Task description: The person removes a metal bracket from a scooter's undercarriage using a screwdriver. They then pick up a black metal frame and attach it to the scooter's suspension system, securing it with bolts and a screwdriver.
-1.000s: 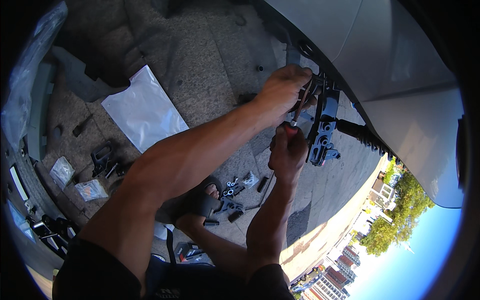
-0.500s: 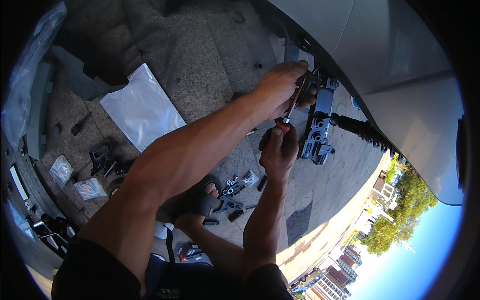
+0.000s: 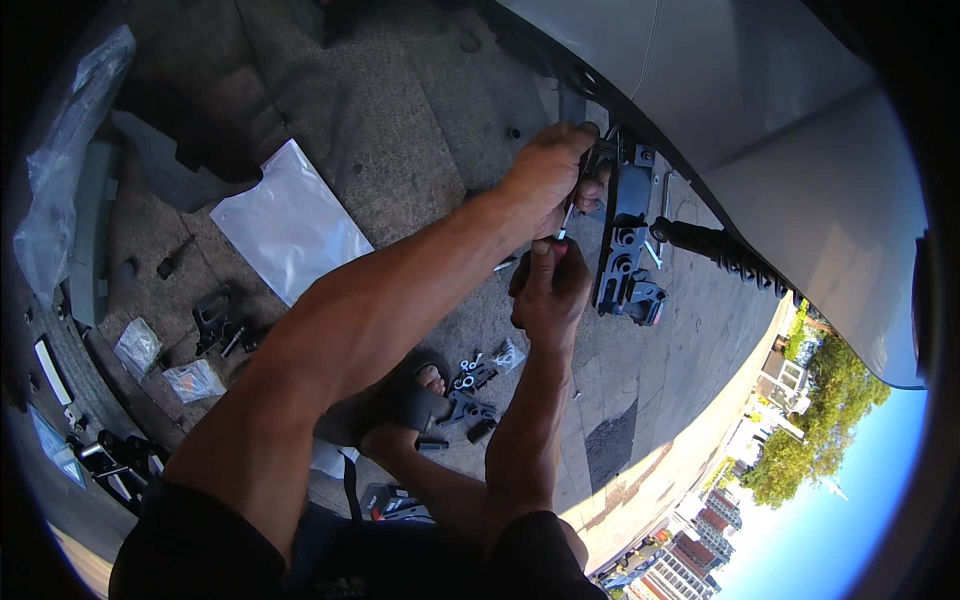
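Note:
My left hand (image 3: 548, 176) reaches up and grips the top of a black perforated metal bracket (image 3: 626, 240) that hangs upright against the underside of a grey car body (image 3: 760, 130). Just below it, my right hand (image 3: 550, 292) is closed around a screwdriver (image 3: 563, 230). Its thin shaft points up toward the fingers of my left hand beside the bracket. A black ribbed rod (image 3: 722, 252) sticks out to the right from the bracket.
On the concrete ground lie a white plastic sheet (image 3: 290, 228), small clear bags of parts (image 3: 193, 380), loose black and silver fittings (image 3: 470, 390) and more black pieces (image 3: 214, 315). My sandalled foot (image 3: 415, 395) is beside the fittings. A crumpled clear bag (image 3: 65, 170) hangs at the left.
My right hand has risen slightly and brought the screwdriver up under my left hand. The bracket has shifted a little left and stands more upright.

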### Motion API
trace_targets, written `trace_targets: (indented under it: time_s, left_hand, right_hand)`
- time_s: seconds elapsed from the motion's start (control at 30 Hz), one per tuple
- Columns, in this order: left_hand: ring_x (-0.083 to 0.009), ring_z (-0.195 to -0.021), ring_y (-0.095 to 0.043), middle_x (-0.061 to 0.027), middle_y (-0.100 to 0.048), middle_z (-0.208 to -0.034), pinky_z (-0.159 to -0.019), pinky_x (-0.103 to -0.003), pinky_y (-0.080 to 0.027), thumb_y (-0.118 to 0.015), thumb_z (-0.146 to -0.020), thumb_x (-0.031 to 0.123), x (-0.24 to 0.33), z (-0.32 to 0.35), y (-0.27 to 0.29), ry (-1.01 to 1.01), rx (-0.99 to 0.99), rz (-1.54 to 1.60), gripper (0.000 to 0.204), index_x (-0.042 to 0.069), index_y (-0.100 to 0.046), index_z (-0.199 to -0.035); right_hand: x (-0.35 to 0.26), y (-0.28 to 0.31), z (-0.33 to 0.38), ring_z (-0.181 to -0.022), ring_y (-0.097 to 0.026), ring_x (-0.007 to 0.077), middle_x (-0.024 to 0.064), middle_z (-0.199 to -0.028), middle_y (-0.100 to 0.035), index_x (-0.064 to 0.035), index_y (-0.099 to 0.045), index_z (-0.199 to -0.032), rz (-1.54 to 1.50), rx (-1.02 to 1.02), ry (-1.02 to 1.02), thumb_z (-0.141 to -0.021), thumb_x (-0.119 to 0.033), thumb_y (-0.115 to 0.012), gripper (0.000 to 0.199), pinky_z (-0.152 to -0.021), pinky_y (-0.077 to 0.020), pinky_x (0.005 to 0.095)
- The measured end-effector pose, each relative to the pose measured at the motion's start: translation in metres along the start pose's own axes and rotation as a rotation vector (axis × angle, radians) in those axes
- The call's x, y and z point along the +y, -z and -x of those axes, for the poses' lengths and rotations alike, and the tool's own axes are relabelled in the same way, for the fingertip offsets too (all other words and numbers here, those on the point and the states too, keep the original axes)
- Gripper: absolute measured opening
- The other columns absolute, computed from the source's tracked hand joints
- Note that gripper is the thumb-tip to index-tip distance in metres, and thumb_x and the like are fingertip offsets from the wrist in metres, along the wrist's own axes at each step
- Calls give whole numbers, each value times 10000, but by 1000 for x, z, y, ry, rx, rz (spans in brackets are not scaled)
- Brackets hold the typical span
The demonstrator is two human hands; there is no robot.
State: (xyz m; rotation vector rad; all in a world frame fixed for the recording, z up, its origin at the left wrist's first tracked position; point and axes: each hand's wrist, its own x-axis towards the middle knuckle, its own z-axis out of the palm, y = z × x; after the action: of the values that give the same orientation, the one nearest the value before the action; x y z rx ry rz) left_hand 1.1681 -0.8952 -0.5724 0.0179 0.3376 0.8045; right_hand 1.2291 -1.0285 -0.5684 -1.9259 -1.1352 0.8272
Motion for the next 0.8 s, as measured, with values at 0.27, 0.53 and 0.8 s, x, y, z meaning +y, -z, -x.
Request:
trace_targets:
  time_s: [0.27, 0.53, 0.8]
  left_hand:
    - [-149, -540, -472, -92, -565, -749, -525, -308, -384, -469, -991, 246, 0, -1, 2, -14, 7, 40, 175, 74, -501, -993]
    - [-163, -607, -554, -97, -608, -773, -571, -318, -445, -494, -989, 275, -6, 0, 6, -33, -10, 72, 216, 61, -528, -989]
    - [-186, -681, -606, -132, -650, -853, -656, -326, -486, -518, -971, 257, 4, 4, 13, -33, -69, -13, 216, 45, -546, -1003]
  right_hand:
    - [3, -1, -4, -456, -505, 94, 20, -538, -522, 12, -545, -881, -111, -26, -42, -960, -336, -578, 358, -429, -370, 260]
    - [-3, 5, -2, -442, -477, 91, 20, -552, -507, -12, -522, -828, 64, 11, 15, -977, -344, -559, 366, -414, -363, 250]
    - [-9, 8, 5, -441, -498, 109, 23, -523, -505, -16, -532, -812, 12, -50, -56, -975, -372, -538, 392, -416, -375, 261]
